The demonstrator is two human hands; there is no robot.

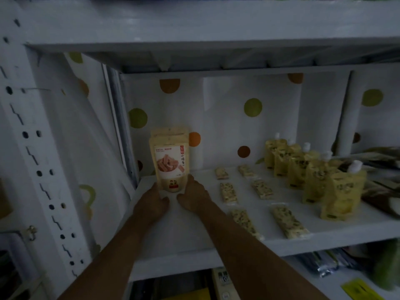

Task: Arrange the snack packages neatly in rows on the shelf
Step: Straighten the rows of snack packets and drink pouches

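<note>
**Both hands on pouch, back-left of shelf**

From my end, head cam only, dim pic. Snack pouch [171, 161] stands upright near the back-left corner of the shelf [184, 241], front label facing me. A 2nd pouch of the same kind [170, 131] stands right behind it; only its top strip shows.

L hand [152, 203] grips the pouch's lower left edge and R hand [193, 197] grips its lower right edge, so the base sits squeezed between them. Both thumbs are curled in, tips near each other just in front of the pouch. Fingers run up the sides; can't tell how far they wrap behind.

Mid shelf: flat bar packs [228, 192] lie in 2 columns, 3 each, running front to back, apart from the pouch. Right of them, yellow spouted pouches [313, 176] stand in a line going from the back toward the front edge. Dark packs [378, 195] lie at the right end, partly cut off. Dotted paper [227, 118] covers the back wall.
</note>
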